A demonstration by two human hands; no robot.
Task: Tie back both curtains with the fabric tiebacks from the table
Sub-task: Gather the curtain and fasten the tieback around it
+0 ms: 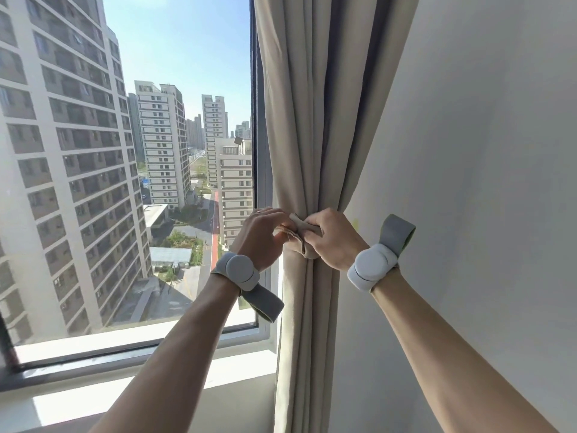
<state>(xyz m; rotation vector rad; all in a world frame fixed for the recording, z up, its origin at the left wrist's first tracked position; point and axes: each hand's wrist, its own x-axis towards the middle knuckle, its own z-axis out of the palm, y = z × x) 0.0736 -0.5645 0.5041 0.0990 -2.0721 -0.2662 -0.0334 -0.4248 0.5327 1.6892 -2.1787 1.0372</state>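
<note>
A beige curtain (315, 120) hangs gathered into folds at the right edge of the window, pinched narrow at hand height. A beige fabric tieback (301, 228) wraps the bunched curtain there. My left hand (260, 235) grips the tieback's end on the curtain's left side. My right hand (335, 237) holds the other end on the right, and a short tail hangs below its fingers. Both hands meet in front of the curtain. Each wrist wears a grey band. The other curtain and the table are out of view.
A white wall (484, 151) stands right behind the curtain on the right. The dark window frame (260, 135) and a pale windowsill (125, 370) lie to the left and below. Tall apartment blocks show through the glass.
</note>
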